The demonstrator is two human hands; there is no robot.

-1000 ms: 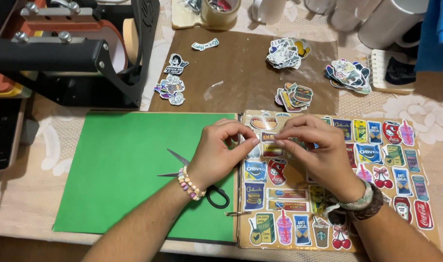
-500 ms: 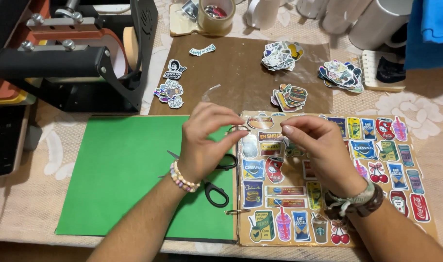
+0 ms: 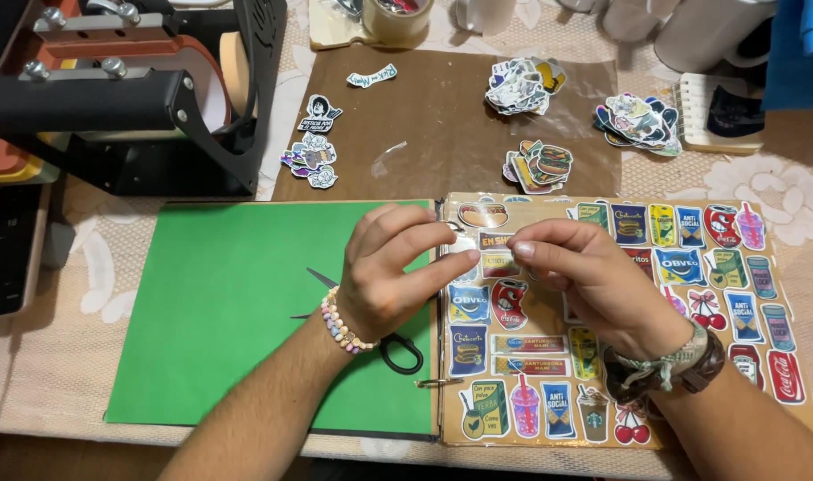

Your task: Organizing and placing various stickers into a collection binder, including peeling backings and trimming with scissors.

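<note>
Above the sticker sheet (image 3: 691, 294): small sticker (image 3: 464, 242) pinched by left hand (image 3: 388, 272).
Right hand (image 3: 593, 276) closed beside it, apparently gripping the same piece.

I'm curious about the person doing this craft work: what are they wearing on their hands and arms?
Both forearms are bare, with no sleeves or gloves. The left hand has a beaded bracelet of pastel beads at the wrist. The right hand wears a dark brown band with a pale knotted cord bracelet beside it.
</note>
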